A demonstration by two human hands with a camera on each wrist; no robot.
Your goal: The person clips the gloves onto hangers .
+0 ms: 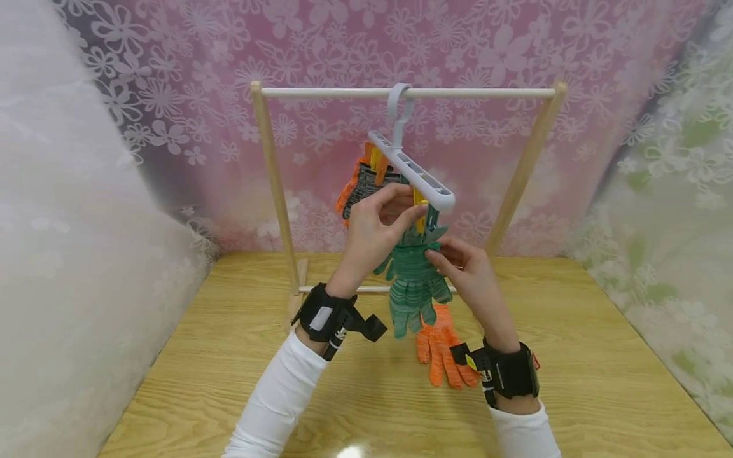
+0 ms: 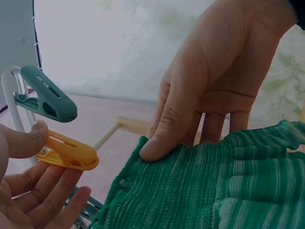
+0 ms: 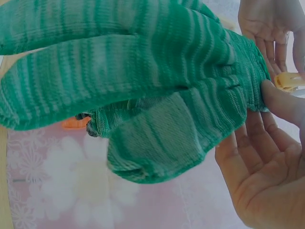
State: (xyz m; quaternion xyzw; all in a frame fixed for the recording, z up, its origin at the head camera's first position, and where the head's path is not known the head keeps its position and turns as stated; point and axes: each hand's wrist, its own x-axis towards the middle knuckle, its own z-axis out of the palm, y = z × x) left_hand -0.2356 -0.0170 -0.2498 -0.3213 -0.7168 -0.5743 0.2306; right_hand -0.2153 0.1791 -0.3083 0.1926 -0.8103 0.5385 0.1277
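My left hand (image 1: 372, 226) pinches a yellow clip (image 2: 71, 151) on the light grey hanger (image 1: 415, 170), thumb above and fingers below. A dark green clip (image 2: 50, 95) sits beside it. Just below, my right hand (image 1: 466, 264) pinches the cuff of a green striped knit glove (image 1: 417, 280) between thumb and fingers. The glove's fingers hang downward in the head view and fill much of the right wrist view. In the left wrist view its cuff edge lies close to the yellow clip, apart from the clip's tip. Part of another green glove (image 3: 112, 119) shows behind it.
A grey knit glove (image 1: 366, 187) and orange fabric hang from clips at the hanger's far end. The hanger hooks over the white bar (image 1: 321, 93) of a wooden-sided rack (image 1: 275, 184). An orange glove (image 1: 441, 350) lies on the wooden table (image 1: 229, 381) below.
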